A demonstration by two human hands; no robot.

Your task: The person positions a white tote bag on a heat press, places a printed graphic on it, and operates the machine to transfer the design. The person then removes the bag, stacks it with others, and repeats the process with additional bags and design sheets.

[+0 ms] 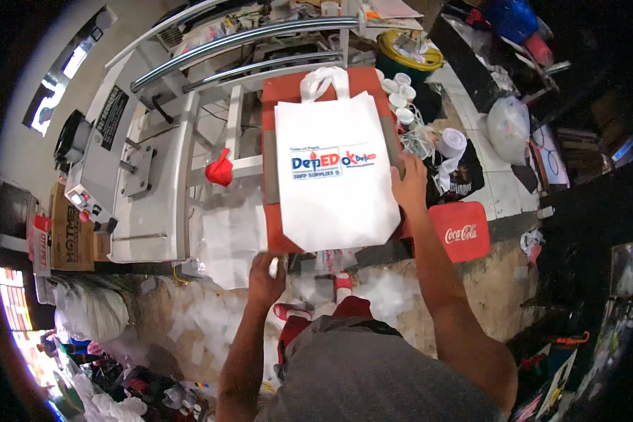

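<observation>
A white tote bag (334, 211) with blue and red print lies face up on a reddish-orange board (272, 88), its looped handles (325, 81) toward the far end. At the bag's right edge is my right hand (409, 184), its thumb and fingers closed on the side of the fabric. My left hand (266, 280) is closed just below the board's near left corner. A small white thing shows between its fingers, too little of it to name.
A white machine frame (151, 204) with metal rails (239, 41) stands left and behind. A red stool top (459, 231) is near my right forearm. Beyond the board sit white cups (401, 91), a white roll (452, 143) and a yellow-rimmed bin (408, 53). A red cloth (219, 169) hangs from the frame.
</observation>
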